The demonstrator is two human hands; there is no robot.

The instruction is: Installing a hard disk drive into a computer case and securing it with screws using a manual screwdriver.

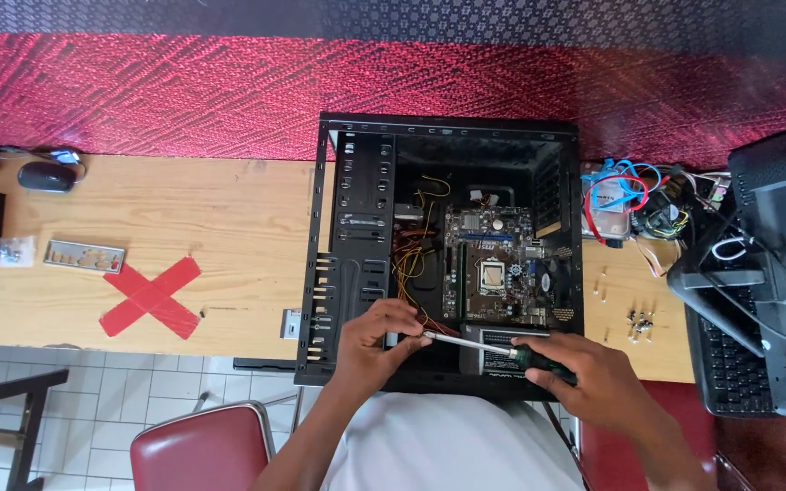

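Two hands are engaged at six o'clock of the open computer case (357,264) on the surface (229,195): the left hand (370,345) is pinched on the screwdriver (493,347) shaft, the right hand (593,373) closed round its handle. A slipped tip could likely gouge the motherboard (493,264) at twelve o'clock of it.

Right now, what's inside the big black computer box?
Inside the case sit a green board and yellow and red wires. The hands and screwdriver cover the near part, so that stays unseen.
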